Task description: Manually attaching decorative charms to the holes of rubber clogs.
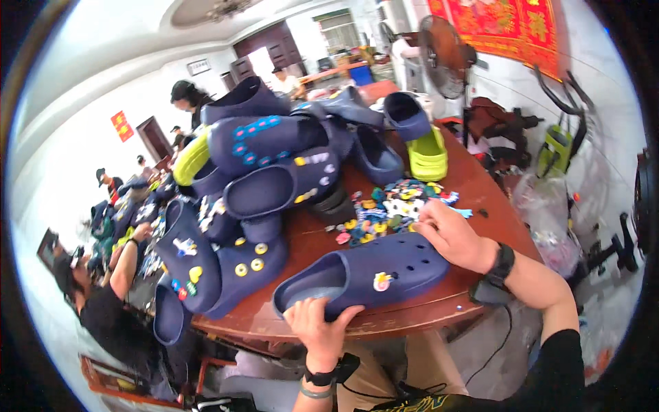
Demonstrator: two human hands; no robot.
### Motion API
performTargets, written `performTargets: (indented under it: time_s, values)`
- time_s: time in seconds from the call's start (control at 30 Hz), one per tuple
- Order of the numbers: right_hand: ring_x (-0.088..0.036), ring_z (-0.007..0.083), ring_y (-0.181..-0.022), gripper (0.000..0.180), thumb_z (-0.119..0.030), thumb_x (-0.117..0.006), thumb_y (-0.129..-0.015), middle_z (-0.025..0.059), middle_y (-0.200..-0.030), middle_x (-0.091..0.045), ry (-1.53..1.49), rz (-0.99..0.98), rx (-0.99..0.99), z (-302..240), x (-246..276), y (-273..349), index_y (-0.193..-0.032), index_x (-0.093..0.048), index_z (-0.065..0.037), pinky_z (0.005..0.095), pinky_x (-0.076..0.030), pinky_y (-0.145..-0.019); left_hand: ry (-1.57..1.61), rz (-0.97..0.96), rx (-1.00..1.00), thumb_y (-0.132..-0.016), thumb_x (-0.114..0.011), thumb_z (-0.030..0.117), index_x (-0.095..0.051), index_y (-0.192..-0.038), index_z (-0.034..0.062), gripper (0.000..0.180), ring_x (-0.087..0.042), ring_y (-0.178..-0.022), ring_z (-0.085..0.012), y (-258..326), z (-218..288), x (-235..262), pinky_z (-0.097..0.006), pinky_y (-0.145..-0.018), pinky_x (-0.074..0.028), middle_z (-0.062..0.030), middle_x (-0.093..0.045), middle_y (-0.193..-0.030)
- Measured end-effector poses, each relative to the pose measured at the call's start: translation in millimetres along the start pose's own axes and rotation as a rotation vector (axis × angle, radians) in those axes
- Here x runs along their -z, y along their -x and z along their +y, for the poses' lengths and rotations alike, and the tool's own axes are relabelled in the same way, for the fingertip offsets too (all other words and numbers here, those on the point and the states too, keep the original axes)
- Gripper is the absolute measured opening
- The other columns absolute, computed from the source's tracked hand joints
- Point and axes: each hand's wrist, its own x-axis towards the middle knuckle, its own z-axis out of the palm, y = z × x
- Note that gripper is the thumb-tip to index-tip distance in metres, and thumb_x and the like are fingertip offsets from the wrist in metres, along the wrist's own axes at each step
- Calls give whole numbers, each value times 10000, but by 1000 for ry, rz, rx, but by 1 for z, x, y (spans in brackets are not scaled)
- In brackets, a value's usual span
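A navy foam clog (384,271) lies lengthwise near the table's front edge, its toe to the right, with one small yellow-and-white charm (382,281) fixed near its side holes. My left hand (317,329) grips the rim at the heel, thumb on the near side. Over the toe, my right hand (454,237) has its fingers curled together beside a heap of small colourful charms (401,206). Whatever those fingertips hold, if anything, is too small to make out. Several other holes in the clog's upper show no charm.
A tall pile of navy clogs (274,141), some with charms, fills the table's left side. A lime-green clog (428,154) stands behind the heap. People work at left, including one in a black shirt (113,323). A standing fan (443,58) and bags (549,206) are at right.
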Motion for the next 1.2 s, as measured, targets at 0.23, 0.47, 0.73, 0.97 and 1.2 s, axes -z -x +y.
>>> performTargets:
  time_s: [0.23, 0.47, 0.73, 0.97, 1.2]
  values:
    - [-514, 337, -1026, 414, -338, -616, -878, 160, -1039, -565, 320, -77, 368, -5, 7, -6, -1101, -546, 5, 438, -423, -884, 97, -151, 77, -678, -814, 263, -586, -841, 43, 356, -531, -761, -288, -14, 7, 11, -397, -725, -377, -100, -589, -785]
    - [-459, 368, -1225, 764, -489, -552, -887, 243, -1339, -453, 327, -326, 500, -31, -31, 1, -1360, -350, 75, 440, -373, -1007, 157, -111, 135, -824, -675, 160, -574, -795, 5, 187, -495, -563, -361, -23, 32, -15, -420, -518, -376, -168, -529, -630]
    - [-591, 369, -1000, 561, -392, -536, -897, 262, -1120, -581, 398, -117, 655, -27, -39, -6, -1135, -539, 116, 405, -481, -868, 108, -74, 179, -793, -694, 149, -526, -731, 9, 228, -478, -577, -360, -24, 29, -22, -433, -529, -343, -164, -489, -619]
    - [-611, 328, -920, 469, -304, -646, -793, 216, -995, -603, 494, -134, 639, -43, -43, -5, -1019, -551, 96, 380, -498, -804, 35, -2, 72, -736, -765, 265, -532, -648, 103, 298, -521, -529, -293, -29, 30, -18, -404, -484, -391, -85, -516, -577]
    - [-605, 381, -907, 415, -79, -617, -771, 256, -1069, -579, 498, -251, 491, -53, -38, 7, -1113, -509, 129, 435, -495, -805, 183, 163, 49, -752, -748, 328, -541, -675, 128, 298, -566, -523, -211, -25, 32, -26, -343, -484, -417, -40, -520, -571]
